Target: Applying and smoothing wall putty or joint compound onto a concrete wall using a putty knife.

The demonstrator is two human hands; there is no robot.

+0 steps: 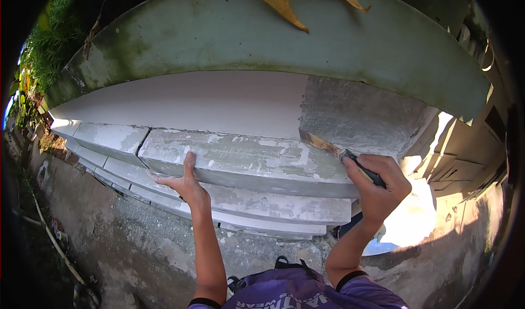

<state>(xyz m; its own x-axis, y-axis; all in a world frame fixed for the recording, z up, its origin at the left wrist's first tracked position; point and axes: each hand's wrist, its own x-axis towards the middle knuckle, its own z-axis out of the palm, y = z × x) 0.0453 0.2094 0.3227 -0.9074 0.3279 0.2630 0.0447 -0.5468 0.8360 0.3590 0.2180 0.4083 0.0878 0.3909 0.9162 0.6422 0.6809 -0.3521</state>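
Observation:
My right hand is closed around the dark handle of a paintbrush. The brush's tan bristles point left and meet the inner edge of a pale grey, patchy stone ledge, where it joins the wall. Behind the ledge the wall is smooth white on the left, with a rough dark grey area on the right, just above the brush. Farther left, my left hand rests against the ledge's front edge. Its thumb lies on top and its fingers are spread, holding nothing.
Overhead, a curved green slab juts out, with dry yellow leaves hanging over it. Lower stepped ledges run beneath the top one. Green plants grow at far left. Rough concrete ground lies below; a sunlit patch glares at right.

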